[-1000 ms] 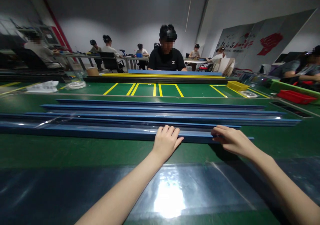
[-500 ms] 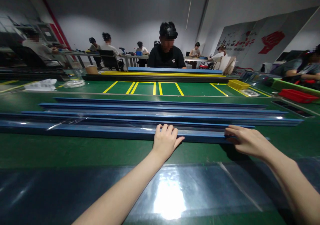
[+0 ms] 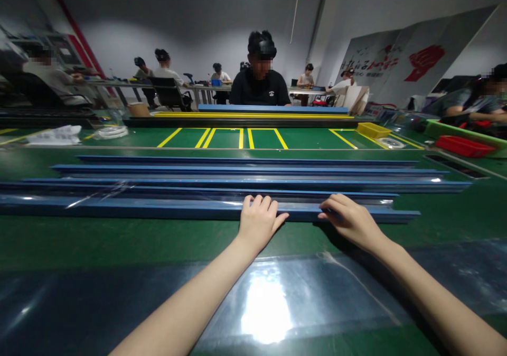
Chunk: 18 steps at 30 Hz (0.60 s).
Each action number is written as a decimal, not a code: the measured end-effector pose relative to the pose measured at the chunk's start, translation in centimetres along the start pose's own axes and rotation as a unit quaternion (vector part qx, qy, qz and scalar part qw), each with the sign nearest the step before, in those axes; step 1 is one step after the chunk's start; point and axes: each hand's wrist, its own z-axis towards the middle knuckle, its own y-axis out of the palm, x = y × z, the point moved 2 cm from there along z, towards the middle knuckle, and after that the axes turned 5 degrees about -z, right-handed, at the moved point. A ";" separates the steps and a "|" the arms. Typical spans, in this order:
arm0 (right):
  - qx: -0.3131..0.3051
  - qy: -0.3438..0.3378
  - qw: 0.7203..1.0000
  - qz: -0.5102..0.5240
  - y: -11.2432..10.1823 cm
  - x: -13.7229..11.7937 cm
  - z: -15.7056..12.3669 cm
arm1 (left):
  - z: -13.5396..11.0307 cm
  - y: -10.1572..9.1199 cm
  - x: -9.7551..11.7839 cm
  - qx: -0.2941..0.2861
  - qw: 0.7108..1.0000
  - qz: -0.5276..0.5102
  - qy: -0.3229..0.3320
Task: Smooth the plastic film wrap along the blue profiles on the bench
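A long blue channel strip (image 3: 158, 209) lies nearest to me across the table, with clear film along its inside. My left hand (image 3: 258, 218) hooks its fingers over the strip's near wall; the thumb sticks out to the right. To its right, my right hand (image 3: 348, 219) has curled fingers closed on the same wall, their tips partly hidden. More blue channel strips (image 3: 253, 172) lie parallel just beyond, almost touching one another.
A wide clear film sheet (image 3: 178, 298) covers the green table (image 3: 198, 240) on my side. Farther off are yellow-edged strips (image 3: 253, 115), a yellow tray (image 3: 373, 130), a red tray (image 3: 463, 146) and a phone (image 3: 455, 166). A co-worker (image 3: 260, 81) sits opposite.
My right hand has slid left along the near strip, away from its right end and closer to my left hand. The left hand keeps its place on the strip.
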 end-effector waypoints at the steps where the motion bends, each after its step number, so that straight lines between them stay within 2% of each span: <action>1: 0.000 0.001 1.000 -0.013 0.0 0.0 0.0 | 0.0 0.0 0.0 0.000 1.000 -0.001 0.000; 6: -0.035 -0.009 0.997 -0.073 -0.4 0.2 0.4 | -0.1 0.1 -0.2 0.002 1.000 -0.006 0.008; 11: -0.087 0.021 0.992 -0.086 -1.4 1.2 0.2 | 0.0 -0.1 0.1 0.007 0.998 -0.021 0.059; 14: -0.107 0.035 0.990 -0.085 -1.9 2.2 -0.3 | 0.1 -0.3 0.2 0.011 0.998 -0.012 0.054; 18: -0.104 0.043 0.990 -0.080 -2.2 3.0 -0.8 | 0.1 -0.3 0.1 -0.012 0.999 -0.003 0.037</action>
